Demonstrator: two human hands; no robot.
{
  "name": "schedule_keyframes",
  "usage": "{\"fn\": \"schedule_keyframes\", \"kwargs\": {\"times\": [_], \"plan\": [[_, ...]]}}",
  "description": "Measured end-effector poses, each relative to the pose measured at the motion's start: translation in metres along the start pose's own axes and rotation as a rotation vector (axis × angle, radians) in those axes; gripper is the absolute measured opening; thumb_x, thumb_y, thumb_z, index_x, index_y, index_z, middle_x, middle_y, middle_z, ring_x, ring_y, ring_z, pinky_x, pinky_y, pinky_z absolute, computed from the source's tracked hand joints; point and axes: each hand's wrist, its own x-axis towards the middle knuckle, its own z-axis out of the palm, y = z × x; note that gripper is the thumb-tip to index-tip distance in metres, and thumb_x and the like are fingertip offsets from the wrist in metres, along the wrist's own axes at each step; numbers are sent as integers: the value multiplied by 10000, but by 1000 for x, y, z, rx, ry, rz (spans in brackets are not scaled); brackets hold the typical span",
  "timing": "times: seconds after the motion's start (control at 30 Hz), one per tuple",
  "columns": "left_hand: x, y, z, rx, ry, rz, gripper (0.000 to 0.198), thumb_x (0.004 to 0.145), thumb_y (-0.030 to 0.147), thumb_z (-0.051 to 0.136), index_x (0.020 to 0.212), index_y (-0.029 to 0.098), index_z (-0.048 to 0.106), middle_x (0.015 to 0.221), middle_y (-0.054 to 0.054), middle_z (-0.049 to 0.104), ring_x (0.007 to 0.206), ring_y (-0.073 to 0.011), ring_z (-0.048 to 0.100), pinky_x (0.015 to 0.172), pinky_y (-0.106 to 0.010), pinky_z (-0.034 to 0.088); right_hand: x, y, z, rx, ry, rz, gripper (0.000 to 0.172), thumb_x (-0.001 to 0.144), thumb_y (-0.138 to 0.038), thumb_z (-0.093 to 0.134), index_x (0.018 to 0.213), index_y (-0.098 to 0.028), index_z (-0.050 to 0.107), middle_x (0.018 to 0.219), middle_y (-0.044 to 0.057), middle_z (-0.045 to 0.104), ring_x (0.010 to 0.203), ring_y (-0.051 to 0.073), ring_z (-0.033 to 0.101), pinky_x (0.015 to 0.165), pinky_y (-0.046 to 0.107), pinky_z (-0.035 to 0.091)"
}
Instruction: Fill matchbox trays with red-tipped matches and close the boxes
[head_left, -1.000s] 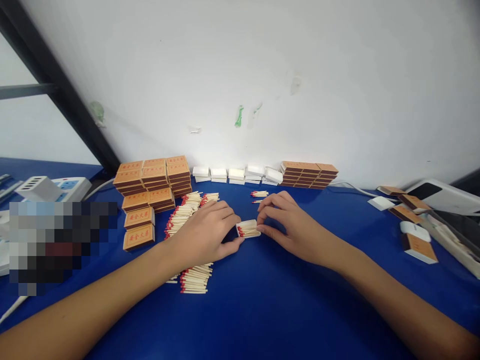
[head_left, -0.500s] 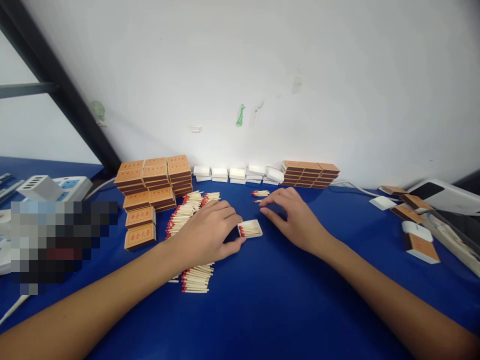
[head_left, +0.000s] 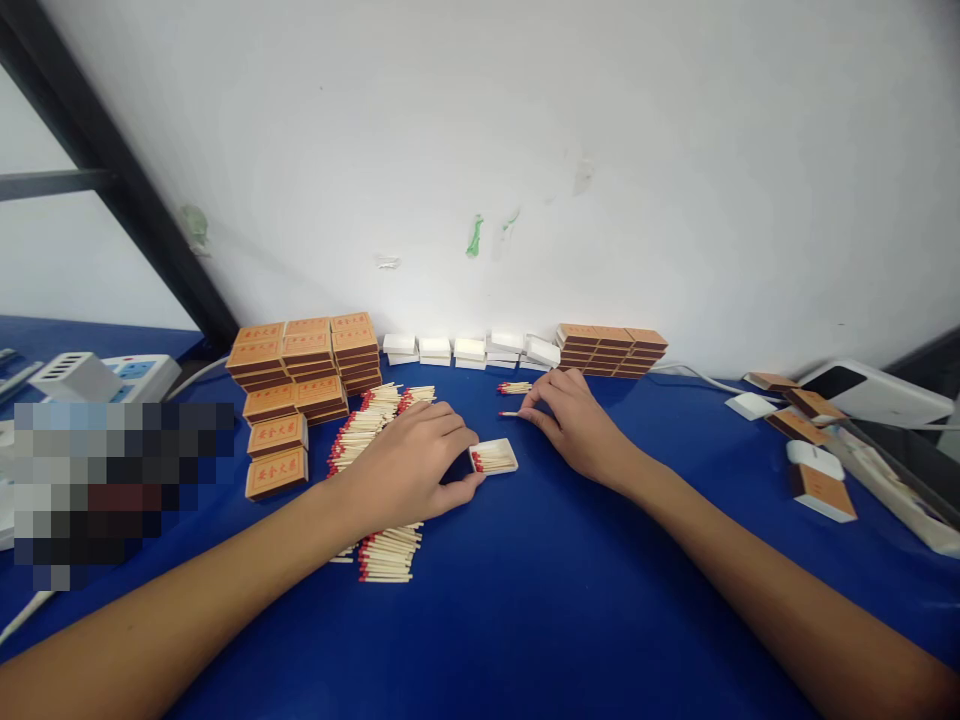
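My left hand grips the left end of a small white matchbox tray between thumb and fingers. Red-tipped matches lie inside the tray, mostly toward its left and lower side. To the right, my right hand is closed in a pinch on the plain end of a single match, whose red head points left. Just behind it lies a small bunch of matches. A long spread of loose matches runs beside and under my left forearm, which hides its middle.
Stacked brown matchboxes stand at the back left, more matchboxes at the back right. White trays line the wall between them. A power strip is far left; loose boxes and a white device lie right.
My right hand has closed its fingertips on a match and shifted slightly left. My left hand stays on the tray. The whole view has moved a little.
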Motion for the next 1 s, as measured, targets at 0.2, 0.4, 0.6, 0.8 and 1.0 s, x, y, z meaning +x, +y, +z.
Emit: {"fn": "schedule_keyframes", "kwargs": {"times": [0.2, 0.4, 0.6, 0.8, 1.0], "plan": [[1, 1, -2, -1, -8, -19, 232, 973, 357, 640, 1052, 157, 726, 946, -80, 718, 971, -252, 650, 922, -418, 508, -7, -33, -17, -6, -23, -103, 131, 1050, -278, 516, 963, -233, 602, 1055, 95, 631, 1007, 268, 510, 900, 450, 481], [1, 1, 0, 8, 11, -9, 242, 967, 358, 648, 1057, 148, 727, 969, -87, 720, 985, -261, 653, 921, -425, 514, -14, -58, -11, -117, -96, -190, 125, 1040, -213, 520, 964, -209, 619, 1042, 107, 648, 985, 275, 524, 898, 466, 494], [1, 1, -1, 10, -2, -15, 249, 965, 352, 654, 1079, 143, 726, 969, -87, 724, 994, -262, 658, 938, -430, 514, -15, -51, -13, 6, -114, -150, 88, 1033, -241, 552, 1008, -236, 636, 1093, 99, 646, 1059, 279, 537, 914, 465, 505], [1, 2, -2, 5, -27, -33, 240, 973, 365, 640, 1054, 156, 724, 968, -86, 721, 997, -261, 654, 943, -434, 511, -15, -46, -15, 114, -172, -97, 125, 1040, -282, 536, 978, -241, 636, 1074, 96, 645, 1053, 275, 554, 879, 455, 514], [0, 2, -1, -6, -25, -40, 240, 976, 355, 628, 1044, 150, 732, 974, -84, 720, 1004, -258, 648, 946, -431, 519, -14, -43, -9, 133, -114, -50, 153, 1049, -319, 517, 991, -251, 642, 1049, 88, 661, 1021, 270, 566, 864, 439, 510]]}}
